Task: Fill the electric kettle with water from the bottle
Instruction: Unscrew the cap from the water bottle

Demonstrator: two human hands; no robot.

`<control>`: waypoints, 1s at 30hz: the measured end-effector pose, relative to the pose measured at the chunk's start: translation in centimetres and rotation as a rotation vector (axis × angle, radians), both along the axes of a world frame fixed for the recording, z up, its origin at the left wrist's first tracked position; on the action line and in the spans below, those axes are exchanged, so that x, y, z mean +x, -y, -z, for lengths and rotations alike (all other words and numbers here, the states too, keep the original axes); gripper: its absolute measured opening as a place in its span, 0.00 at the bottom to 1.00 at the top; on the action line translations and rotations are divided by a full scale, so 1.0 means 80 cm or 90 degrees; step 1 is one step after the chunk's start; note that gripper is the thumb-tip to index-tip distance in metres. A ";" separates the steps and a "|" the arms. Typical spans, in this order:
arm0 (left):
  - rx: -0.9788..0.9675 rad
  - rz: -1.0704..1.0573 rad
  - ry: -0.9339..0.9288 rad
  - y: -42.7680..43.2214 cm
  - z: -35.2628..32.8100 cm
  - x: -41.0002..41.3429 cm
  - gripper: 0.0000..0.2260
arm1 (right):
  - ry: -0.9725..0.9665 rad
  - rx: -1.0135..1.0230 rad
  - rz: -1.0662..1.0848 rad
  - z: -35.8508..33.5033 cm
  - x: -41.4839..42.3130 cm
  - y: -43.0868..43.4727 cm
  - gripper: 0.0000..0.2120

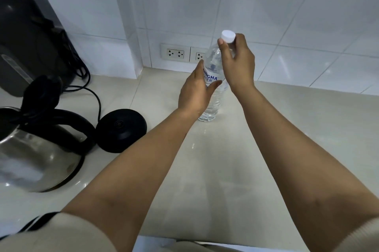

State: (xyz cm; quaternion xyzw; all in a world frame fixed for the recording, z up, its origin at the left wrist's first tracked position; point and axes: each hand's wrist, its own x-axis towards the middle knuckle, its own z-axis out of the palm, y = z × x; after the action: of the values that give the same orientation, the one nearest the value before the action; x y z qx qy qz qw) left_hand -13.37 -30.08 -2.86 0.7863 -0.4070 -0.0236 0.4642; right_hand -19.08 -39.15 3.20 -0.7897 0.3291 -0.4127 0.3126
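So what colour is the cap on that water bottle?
White. The cap shows clearly in the head view, pinched by the right hand atop the clear bottle.

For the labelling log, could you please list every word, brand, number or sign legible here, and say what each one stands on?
"INGHA": blue letters on the label of the water bottle; the left hand hides the start of the word.
"ATER": smaller blue letters on the line beneath, its start hidden likewise.
Further print lower on the label: too small and covered to read.
Cap, kettle, kettle base, wall sockets: no readable text.
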 end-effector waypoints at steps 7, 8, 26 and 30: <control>-0.015 -0.001 0.024 -0.042 -0.005 -0.012 0.29 | 0.043 -0.041 0.010 0.002 -0.017 -0.049 0.16; -0.019 -0.002 0.026 -0.054 -0.005 -0.014 0.29 | 0.041 -0.043 0.009 0.001 -0.020 -0.060 0.16; 0.020 -0.016 0.064 -0.352 -0.005 -0.022 0.32 | 0.054 -0.028 -0.027 -0.005 -0.030 -0.334 0.16; 0.061 -0.041 0.054 -0.393 -0.004 -0.013 0.35 | 0.041 -0.046 -0.043 -0.006 -0.022 -0.373 0.15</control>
State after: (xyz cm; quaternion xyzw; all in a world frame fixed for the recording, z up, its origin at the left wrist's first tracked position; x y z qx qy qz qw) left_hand -14.44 1.33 -2.58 0.8208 -0.3992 0.0052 0.4086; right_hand -20.85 -9.34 3.69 -0.7975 0.2771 -0.4389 0.3076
